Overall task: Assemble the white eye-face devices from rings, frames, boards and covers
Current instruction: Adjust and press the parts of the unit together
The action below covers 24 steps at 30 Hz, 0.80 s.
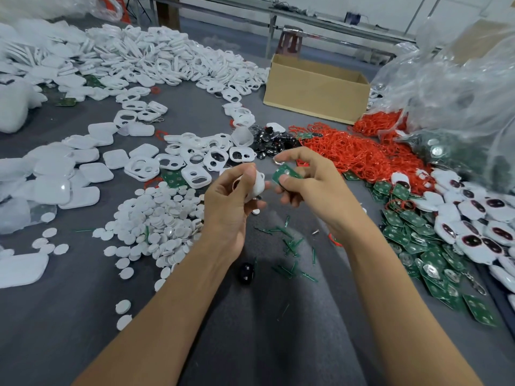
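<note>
Above the grey table my left hand grips a white frame with its fingers curled round it. Just to its right, my right hand pinches a green board between thumb and fingers; a small metal ring shows at the fingertips above it. Frame and board are a short gap apart. White eye-hole frames lie behind the hands. Red rings are heaped to the right. Green boards and finished white eye-face devices lie at the far right. White covers are spread on the left.
White round discs are piled left of my left arm. An open cardboard box stands at the back. Clear plastic bags fill the right rear. Black domed pieces sit behind the hands, one between my arms. Green slivers litter the middle.
</note>
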Tool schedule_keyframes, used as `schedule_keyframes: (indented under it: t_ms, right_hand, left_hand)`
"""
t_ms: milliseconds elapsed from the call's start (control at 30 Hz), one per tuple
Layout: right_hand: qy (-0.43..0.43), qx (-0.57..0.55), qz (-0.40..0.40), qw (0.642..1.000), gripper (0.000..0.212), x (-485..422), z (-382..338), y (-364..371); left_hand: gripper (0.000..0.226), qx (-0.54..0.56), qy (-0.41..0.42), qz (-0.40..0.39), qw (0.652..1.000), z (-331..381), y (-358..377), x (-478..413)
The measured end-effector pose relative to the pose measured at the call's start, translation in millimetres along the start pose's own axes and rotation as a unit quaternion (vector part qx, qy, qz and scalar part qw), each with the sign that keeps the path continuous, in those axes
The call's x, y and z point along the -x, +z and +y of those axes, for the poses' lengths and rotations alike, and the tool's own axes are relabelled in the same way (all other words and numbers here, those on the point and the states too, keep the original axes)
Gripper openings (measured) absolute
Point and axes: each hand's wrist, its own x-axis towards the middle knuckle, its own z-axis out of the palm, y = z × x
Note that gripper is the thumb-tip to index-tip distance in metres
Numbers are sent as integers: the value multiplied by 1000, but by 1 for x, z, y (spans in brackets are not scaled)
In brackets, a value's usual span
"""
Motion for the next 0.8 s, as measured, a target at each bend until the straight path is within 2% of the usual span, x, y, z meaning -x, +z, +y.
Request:
schedule_keyframes:
  t_ms: [33,167,267,533,667,800]
  right_hand:
    - [-1,15,7,1000,26,0,1,0]
    - [-5,100,19,995,28,-3,7,1]
    - [-17,156,3,988,15,-5,12,1]
    - [-117,318,-38,940,16,-5,15,-6]
    - [-147,324,-56,933,21,-5,19,-11]
    - [-164,323,-30,932,28,-6,25,-8]
  left_hand:
    - [6,0,-9,1,1000,0,0,-1]
    - [23,-8,-47,-27,998,0,2,-1]
    - [30,-39,-32,-32,998,0,5,2]
    - [26,-120,-3,-57,991,1,5,8]
    - [21,-138,-9,-64,988,3,3,8]
    - [15,-170,-26,-65,983,2,3,9]
